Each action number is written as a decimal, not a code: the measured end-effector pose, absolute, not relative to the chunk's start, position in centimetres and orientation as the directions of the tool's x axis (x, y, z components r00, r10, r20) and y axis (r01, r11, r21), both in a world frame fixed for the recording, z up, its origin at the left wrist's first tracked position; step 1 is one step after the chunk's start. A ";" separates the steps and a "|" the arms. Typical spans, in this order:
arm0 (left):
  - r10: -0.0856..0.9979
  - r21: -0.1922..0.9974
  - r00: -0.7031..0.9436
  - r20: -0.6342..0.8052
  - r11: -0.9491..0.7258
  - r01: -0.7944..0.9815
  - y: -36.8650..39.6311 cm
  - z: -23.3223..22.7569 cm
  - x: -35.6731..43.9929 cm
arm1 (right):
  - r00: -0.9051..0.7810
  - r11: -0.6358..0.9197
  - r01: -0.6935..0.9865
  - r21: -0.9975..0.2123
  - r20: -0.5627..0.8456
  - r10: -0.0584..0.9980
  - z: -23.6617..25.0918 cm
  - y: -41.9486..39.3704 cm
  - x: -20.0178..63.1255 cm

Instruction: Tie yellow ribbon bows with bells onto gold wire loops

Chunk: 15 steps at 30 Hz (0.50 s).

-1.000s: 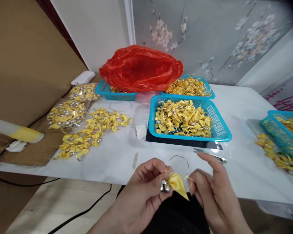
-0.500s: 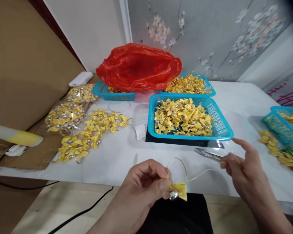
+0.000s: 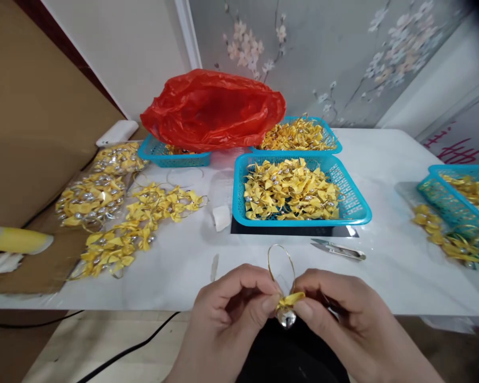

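Observation:
My left hand (image 3: 231, 306) and my right hand (image 3: 337, 311) meet at the near table edge, both pinching one small yellow ribbon bow (image 3: 289, 300). A silver bell (image 3: 286, 318) hangs under the bow and a thin gold thread loop (image 3: 281, 260) stands up from it between my fingertips. Just beyond my right hand lie small metal snips (image 3: 337, 249) on the white table (image 3: 386, 266). Farther back sits a blue basket (image 3: 356, 210) filled with several more yellow bows.
A red plastic bag (image 3: 213, 109) lies over a second blue basket (image 3: 159, 154); a third (image 3: 297, 133) stands behind and another (image 3: 454, 205) at the right edge. Finished bow bunches (image 3: 143, 218) lie at left on table and cardboard (image 3: 35, 266). A black cable (image 3: 127, 351) crosses the floor.
My right hand pulled the gold thread out to the right, then came back to the bow. Both hands now pinch it and the thread stands as a closed loop.

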<state>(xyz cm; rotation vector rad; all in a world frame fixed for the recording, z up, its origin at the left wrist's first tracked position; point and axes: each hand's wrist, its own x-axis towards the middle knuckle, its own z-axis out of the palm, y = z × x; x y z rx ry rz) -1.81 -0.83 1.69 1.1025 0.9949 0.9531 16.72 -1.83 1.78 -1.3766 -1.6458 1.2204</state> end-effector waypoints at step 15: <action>0.951 0.983 0.286 -0.120 0.154 -0.100 -0.8 1.0 -1.3 | -0.202 -0.016 0.299 -0.954 -0.079 0.976 1.0 -1.8 15.7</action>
